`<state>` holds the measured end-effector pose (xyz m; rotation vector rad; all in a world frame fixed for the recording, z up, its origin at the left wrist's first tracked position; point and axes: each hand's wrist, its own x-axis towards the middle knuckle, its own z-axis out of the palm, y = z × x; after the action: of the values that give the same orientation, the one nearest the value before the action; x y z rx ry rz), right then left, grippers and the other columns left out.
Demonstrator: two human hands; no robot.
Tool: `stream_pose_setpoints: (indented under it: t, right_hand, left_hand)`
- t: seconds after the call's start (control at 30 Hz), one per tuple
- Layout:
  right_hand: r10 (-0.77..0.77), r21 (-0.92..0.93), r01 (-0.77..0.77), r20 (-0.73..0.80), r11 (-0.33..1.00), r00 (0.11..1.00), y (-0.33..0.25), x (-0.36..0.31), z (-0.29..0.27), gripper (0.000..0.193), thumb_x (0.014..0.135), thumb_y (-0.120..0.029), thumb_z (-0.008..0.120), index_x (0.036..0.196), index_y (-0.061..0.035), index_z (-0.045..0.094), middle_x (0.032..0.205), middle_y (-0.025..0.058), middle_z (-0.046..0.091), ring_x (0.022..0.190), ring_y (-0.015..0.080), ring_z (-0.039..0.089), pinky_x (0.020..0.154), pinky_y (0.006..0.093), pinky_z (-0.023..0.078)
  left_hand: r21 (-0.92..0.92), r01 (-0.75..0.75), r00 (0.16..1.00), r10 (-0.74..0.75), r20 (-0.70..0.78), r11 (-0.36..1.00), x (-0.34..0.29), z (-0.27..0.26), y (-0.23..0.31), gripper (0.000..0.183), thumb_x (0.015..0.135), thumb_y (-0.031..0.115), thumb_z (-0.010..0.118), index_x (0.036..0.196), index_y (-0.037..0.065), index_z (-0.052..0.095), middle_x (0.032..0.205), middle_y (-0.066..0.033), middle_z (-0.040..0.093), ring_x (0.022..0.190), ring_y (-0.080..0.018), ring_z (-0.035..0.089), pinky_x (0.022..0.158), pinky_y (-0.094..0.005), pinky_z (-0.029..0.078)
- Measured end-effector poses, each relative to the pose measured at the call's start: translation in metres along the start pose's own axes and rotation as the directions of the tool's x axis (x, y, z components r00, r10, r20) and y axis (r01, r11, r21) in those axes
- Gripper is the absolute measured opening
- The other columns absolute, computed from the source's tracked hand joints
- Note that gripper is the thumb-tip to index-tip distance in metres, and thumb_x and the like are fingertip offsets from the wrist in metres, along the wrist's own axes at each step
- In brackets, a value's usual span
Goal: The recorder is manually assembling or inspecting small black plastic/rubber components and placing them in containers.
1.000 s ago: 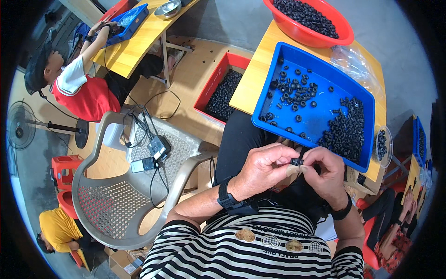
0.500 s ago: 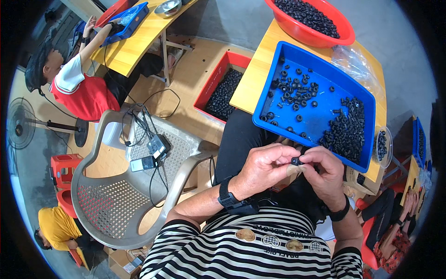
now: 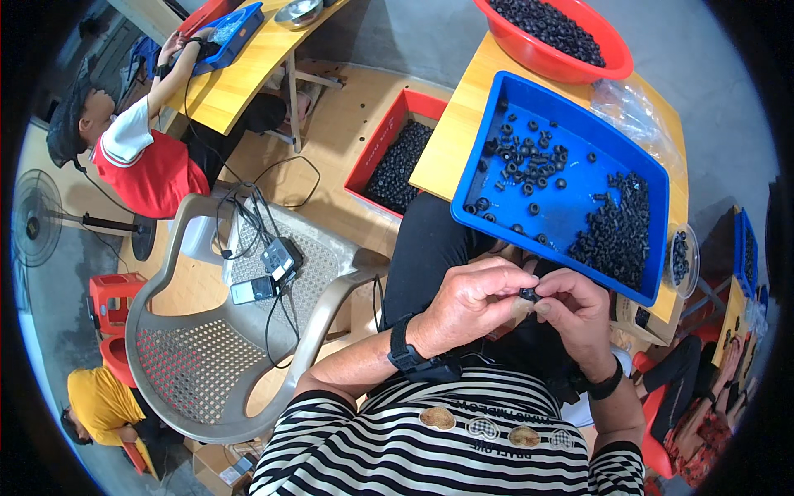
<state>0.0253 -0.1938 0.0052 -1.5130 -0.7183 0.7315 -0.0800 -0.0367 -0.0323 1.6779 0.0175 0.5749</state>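
Just in front of the near edge of the blue tray (image 3: 571, 103), my two hands meet over my lap. A small black plastic part (image 3: 528, 293) is pinched between the fingertips of my left hand (image 3: 473, 302) and my right hand (image 3: 575, 310). Fingers cover most of it, so its exact shape is hard to make out. Inside the tray, loose round black caps (image 3: 529, 161) lie scattered toward the left. A dense heap of smaller black pieces (image 3: 616, 236) fills the right side.
A red basin (image 3: 571, 74) of black parts stands behind the tray on the yellow table (image 3: 438, 157). To its left, a red crate (image 3: 376, 153) of parts sits on the floor. Beside me is a grey chair (image 3: 186, 364) with cables and devices. Other people work nearby.
My fingers have shifted slightly around the small black part, which now shows tilted between them. The co-worker at the far left has moved both hands closer to their tray.
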Motion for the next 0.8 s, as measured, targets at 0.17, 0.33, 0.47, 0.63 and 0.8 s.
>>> stream_pose_setpoints:
  t: [0.17, 0.33, 0.47, 0.63, 0.8]
  right_hand:
    - [0.068, 0.031, -0.069, 0.025, 0.997, 0.997, -0.012, 0.004, -0.005, 0.013, 0.080, 0.001, 0.068, 0.093, -0.0002, 0.064, 0.088, 0.0033, 0.062, 0.078, 0.0078, 0.057, 0.069, 0.0210, 0.047]
    - [0.298, 0.064, -0.310, 0.146, 0.949, 0.943, -0.015, 0.010, -0.012, 0.011, 0.081, -0.002, 0.068, 0.089, -0.0010, 0.062, 0.081, 0.0017, 0.062, 0.064, 0.0057, 0.057, 0.057, 0.0185, 0.047]
    - [0.372, 0.140, -0.395, 0.168, 0.908, 0.913, -0.008, 0.010, -0.013, 0.013, 0.082, -0.004, 0.069, 0.091, -0.0013, 0.060, 0.079, 0.0018, 0.062, 0.064, 0.0057, 0.057, 0.055, 0.0188, 0.047]
    - [0.407, 0.234, -0.451, 0.213, 0.861, 0.888, 0.001, 0.014, -0.014, 0.019, 0.081, -0.007, 0.070, 0.097, -0.0023, 0.060, 0.084, 0.0015, 0.062, 0.068, 0.0055, 0.057, 0.055, 0.0187, 0.047]
    - [0.417, 0.179, -0.461, 0.235, 0.869, 0.878, 0.008, 0.012, -0.017, 0.021, 0.082, -0.008, 0.070, 0.100, -0.0032, 0.059, 0.087, 0.0015, 0.062, 0.070, 0.0057, 0.057, 0.058, 0.0189, 0.047]
  left_hand:
    - [-0.007, 0.008, 1.000, -0.008, 0.012, 1.000, -0.001, 0.000, 0.001, 0.027, 0.073, -0.001, 0.074, 0.099, 0.000, 0.067, 0.086, -0.0072, 0.065, 0.072, -0.0122, 0.060, 0.063, -0.0233, 0.049]
    - [0.055, -0.068, 0.998, 0.067, 0.020, 0.996, -0.001, 0.001, -0.001, 0.027, 0.073, -0.001, 0.073, 0.098, 0.001, 0.067, 0.088, -0.0088, 0.065, 0.076, -0.0167, 0.064, 0.064, -0.0255, 0.051]
    - [0.045, -0.038, 0.999, 0.036, 0.027, 0.998, -0.001, 0.000, 0.001, 0.026, 0.073, -0.002, 0.073, 0.098, 0.001, 0.067, 0.089, -0.0097, 0.065, 0.078, -0.0182, 0.065, 0.065, -0.0264, 0.052]
    - [0.038, -0.038, 0.999, 0.037, 0.040, 0.999, -0.002, -0.001, -0.003, 0.027, 0.073, -0.002, 0.073, 0.099, 0.001, 0.067, 0.090, -0.0098, 0.065, 0.078, -0.0188, 0.065, 0.066, -0.0271, 0.052]
    - [0.065, -0.096, 0.994, 0.093, 0.052, 0.993, -0.002, -0.001, -0.006, 0.026, 0.073, -0.002, 0.073, 0.099, 0.001, 0.067, 0.090, -0.0106, 0.065, 0.079, -0.0205, 0.065, 0.067, -0.0277, 0.053]
